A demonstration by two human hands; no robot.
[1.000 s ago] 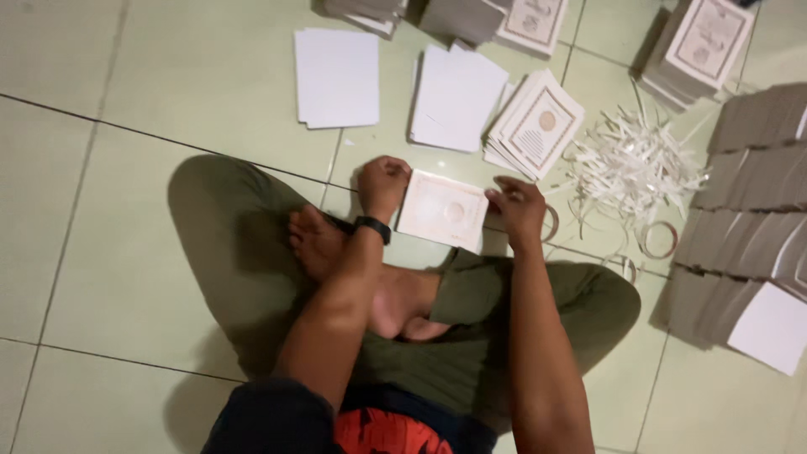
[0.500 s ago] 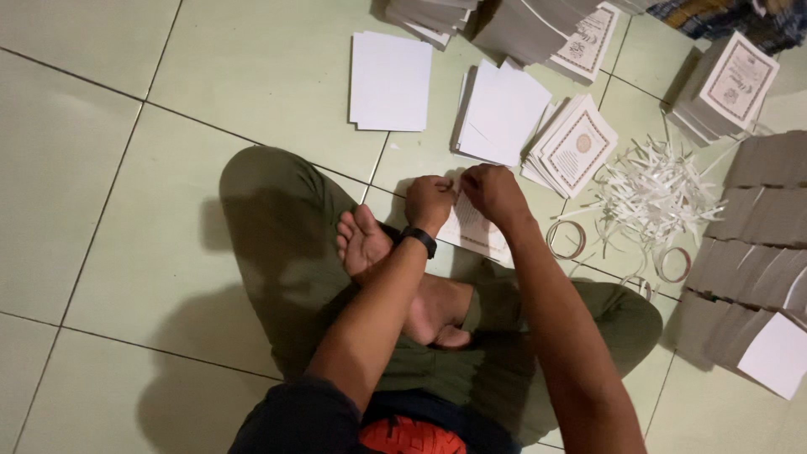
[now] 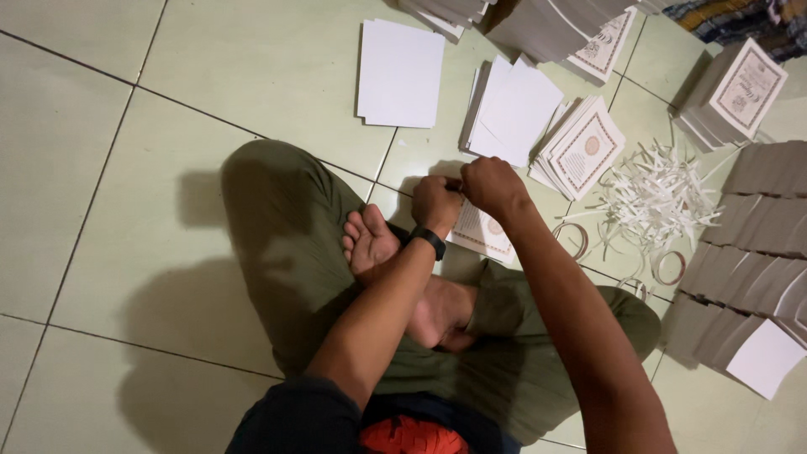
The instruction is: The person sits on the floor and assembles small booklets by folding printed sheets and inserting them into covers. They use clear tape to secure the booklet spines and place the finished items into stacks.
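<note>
Both hands are now bunched together over the top edge of the printed card [image 3: 481, 232]; a second ago they sat apart at its two sides, so the work has shifted from holding the card flat to picking at one spot on its edge; the left hand [image 3: 435, 202] is curled shut, fingers pinching at that edge; the right hand [image 3: 492, 185] is closed too, pinching beside it, though what sits between the fingertips is too small to tell; the card lies on the tile floor [image 3: 168, 109] just ahead of the crossed legs; white paper strips [image 3: 656, 197] lie heaped to the right, near the tape rolls [image 3: 573, 240].
</note>
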